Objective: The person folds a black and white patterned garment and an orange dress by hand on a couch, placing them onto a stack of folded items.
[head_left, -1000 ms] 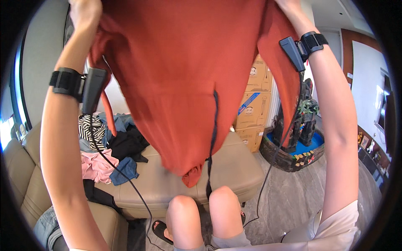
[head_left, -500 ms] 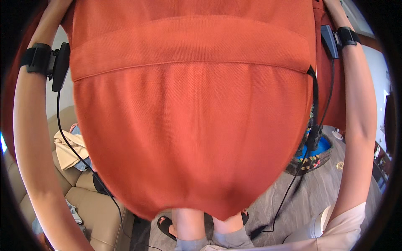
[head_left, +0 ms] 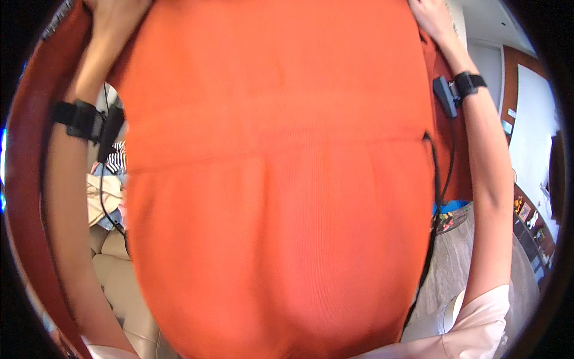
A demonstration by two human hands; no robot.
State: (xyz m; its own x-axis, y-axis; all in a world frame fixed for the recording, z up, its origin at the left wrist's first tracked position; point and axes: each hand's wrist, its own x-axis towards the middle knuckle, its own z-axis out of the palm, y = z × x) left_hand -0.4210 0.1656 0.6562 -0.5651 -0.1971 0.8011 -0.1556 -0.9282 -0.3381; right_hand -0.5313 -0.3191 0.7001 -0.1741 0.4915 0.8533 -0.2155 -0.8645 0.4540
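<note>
orange garment (head_left: 281,209) between both hands (head_left: 116,15) (head_left: 431,19)

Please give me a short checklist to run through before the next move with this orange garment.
1. Left hand on the garment: ok, at its upper left.
2. Right hand on the garment: ok, at its upper right.
3. Garment spread out: ok, broad between the hands.
4. Garment's bottom fully in view: not ok, the picture cuts it off.
5. Right cable clear of the garment: cannot tell, they overlap in view.
</note>
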